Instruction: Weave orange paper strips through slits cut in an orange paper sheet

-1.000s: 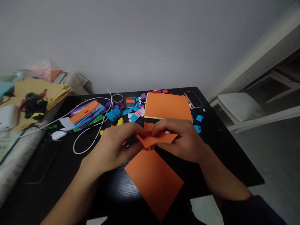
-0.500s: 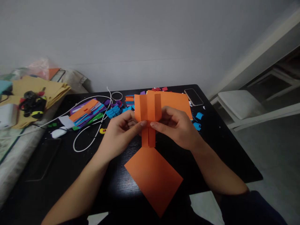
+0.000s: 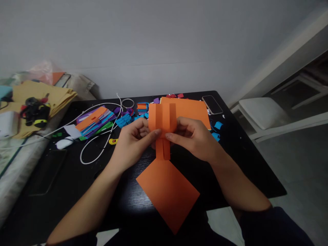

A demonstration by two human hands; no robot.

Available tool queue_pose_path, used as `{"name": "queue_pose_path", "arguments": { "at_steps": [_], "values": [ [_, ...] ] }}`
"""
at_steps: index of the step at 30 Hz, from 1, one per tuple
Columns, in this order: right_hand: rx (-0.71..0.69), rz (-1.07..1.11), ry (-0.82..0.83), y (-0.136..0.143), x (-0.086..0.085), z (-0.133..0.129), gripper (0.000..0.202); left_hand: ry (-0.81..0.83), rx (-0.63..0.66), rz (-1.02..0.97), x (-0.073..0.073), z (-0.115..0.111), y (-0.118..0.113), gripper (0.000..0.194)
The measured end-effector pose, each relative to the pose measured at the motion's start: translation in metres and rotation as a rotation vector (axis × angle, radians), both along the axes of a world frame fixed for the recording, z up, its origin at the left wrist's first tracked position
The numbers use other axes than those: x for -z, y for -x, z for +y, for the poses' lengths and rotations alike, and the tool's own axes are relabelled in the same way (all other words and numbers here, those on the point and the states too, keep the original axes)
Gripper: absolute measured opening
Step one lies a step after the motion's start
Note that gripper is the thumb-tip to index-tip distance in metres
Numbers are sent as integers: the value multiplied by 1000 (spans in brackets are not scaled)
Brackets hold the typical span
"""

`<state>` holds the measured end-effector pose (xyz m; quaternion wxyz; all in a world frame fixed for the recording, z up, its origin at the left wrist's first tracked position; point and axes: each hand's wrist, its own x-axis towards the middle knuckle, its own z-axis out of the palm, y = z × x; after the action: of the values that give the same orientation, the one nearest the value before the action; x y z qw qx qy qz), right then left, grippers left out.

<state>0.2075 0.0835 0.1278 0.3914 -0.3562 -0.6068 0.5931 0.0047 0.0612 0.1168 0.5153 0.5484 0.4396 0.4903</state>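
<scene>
Where the hands meet: folded orange paper [image 3: 162,118] stands in the middle of the frame, creased into upright panels above the thumbs, with two narrow flaps hanging below, a slit between them.
Left hand [image 3: 134,140]: grips the paper by its left side, thumb pressed on the near face, the other fingers curled behind.
Right hand [image 3: 196,140]: pinches the right side the same way, its thumb level with the left one and just apart from it.
Orange sheet [image 3: 167,194]: flat on the black table [image 3: 248,164], turned cornerwise, lower middle of the frame; its far corner meets the flaps to the eye, though whether they touch I cannot tell.
Orange stack [image 3: 193,114]: beyond the right hand, partly hidden by the folded piece.
Phone [image 3: 212,104]: right of that stack, near the table's far right corner.
Paper bundle [image 3: 96,121]: left of centre, in orange, blue, purple and green, with a white cable [image 3: 85,163] looped about it.
Yellow object [image 3: 113,141]: small, just beside the left wrist.
Brown envelopes [image 3: 42,94]: left edge of the frame, a black tangle of cord [image 3: 34,112] on top.
White stool [image 3: 261,114]: right of the table.
</scene>
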Motion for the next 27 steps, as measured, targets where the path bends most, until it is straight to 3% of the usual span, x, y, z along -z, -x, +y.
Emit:
{"name": "queue_pose_path", "arguments": {
  "at_steps": [18,27],
  "values": [
    [50,-40,20,0,-3,-1,21,14,13,-21,3,3,-2,15],
    [37,-13,30,-1,4,1,31,3,-2,-13,5,4,-3,15]
  ]
}}
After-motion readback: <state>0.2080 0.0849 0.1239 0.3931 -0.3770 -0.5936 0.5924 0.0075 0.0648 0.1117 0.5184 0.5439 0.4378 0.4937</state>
